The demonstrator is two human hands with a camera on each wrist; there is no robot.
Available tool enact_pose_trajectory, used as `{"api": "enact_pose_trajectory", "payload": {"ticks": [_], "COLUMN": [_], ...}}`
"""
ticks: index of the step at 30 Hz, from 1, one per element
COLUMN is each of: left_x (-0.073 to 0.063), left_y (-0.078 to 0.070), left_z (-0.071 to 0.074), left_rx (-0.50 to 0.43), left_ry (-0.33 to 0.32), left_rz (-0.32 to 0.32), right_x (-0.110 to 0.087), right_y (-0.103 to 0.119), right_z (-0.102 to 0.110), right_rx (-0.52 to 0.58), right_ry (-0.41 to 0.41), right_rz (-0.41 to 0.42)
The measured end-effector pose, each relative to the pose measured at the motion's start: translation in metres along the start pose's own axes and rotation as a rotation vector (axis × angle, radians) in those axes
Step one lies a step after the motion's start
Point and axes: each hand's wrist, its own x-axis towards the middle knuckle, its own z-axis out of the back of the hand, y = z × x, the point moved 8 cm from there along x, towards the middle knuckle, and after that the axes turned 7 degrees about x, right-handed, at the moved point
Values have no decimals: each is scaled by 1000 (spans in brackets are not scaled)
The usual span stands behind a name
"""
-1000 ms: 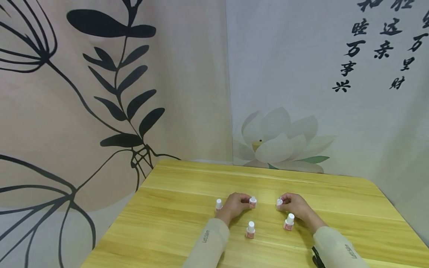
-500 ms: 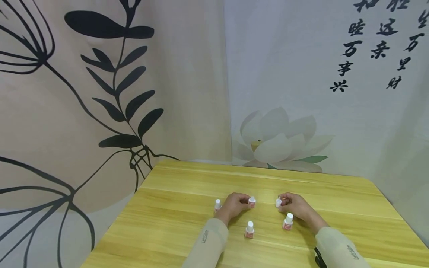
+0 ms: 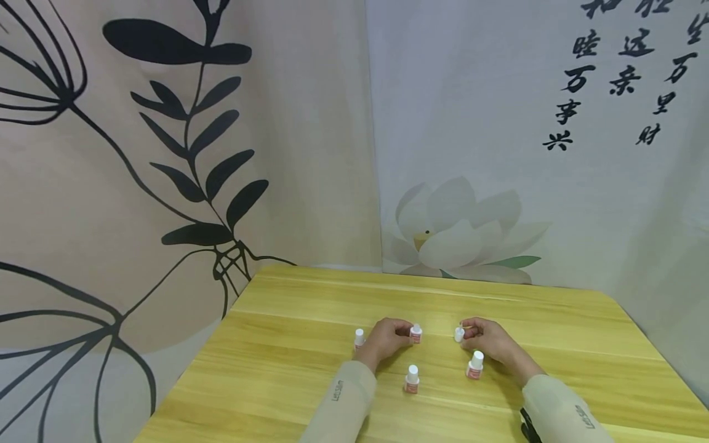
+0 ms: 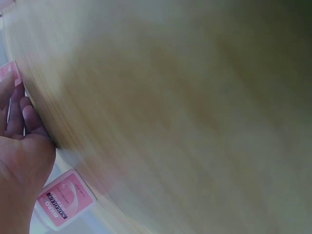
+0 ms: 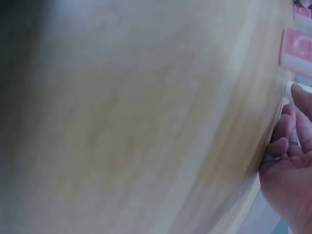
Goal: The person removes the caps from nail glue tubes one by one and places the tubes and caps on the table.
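Observation:
My left hand (image 3: 388,337) pinches a small nail glue bottle (image 3: 416,334) with a pink label, upright on the table; its top looks narrower than the capped bottles'. The right hand (image 3: 487,336), thumb and fingers curled, pinches a small white cap (image 3: 459,334) to the right of that bottle. In the right wrist view only a sliver of the white cap (image 5: 288,90) shows by the thumb. Another nail glue bottle (image 4: 67,200) stands close beside my left wrist, its lower part hidden in the head view.
Two more white-capped bottles stand nearer the person: one bottle (image 3: 412,379) between the forearms, one bottle (image 3: 474,365) just in front of the right hand. The wooden table (image 3: 310,394) runs back to a printed cloth backdrop (image 3: 321,184).
The white cap in the right hand turns slightly in the fingers. Both hands otherwise stay in place; the whole head view shifts a little.

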Motion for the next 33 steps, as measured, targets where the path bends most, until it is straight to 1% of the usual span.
{"api": "enact_pose_trajectory", "payload": {"ticks": [3,10,12,15,19,21,26,30,33], "left_x": [-2,-5,-7,-8,-10,-10,-12,-13,-12], "left_y": [-1,-5,-5,-5,-6,-7,-11,-15,-17], "left_z": [0,0,0,1,1,1,3,7,9], "left_rx": [-1,-10,-11,-19,-42,-53,-18,-11,-48], "left_ry": [6,15,17,18,22,30,32,26,28], "left_rz": [5,-8,-9,-8,-14,-15,-26,-19,7], "right_x": [-2,-9,-10,-13,-15,-17,-22,-26,-29], "right_y": [0,1,0,1,1,1,1,2,2], "right_z": [1,3,3,3,5,6,9,13,17], "right_rx": [-10,-42,-34,-33,-26,-25,-44,-61,-73], "right_ry": [-9,-24,-31,-21,-30,-41,-53,-57,-54], "right_rz": [-6,-27,-34,-19,-13,-23,-38,-39,-42]}}
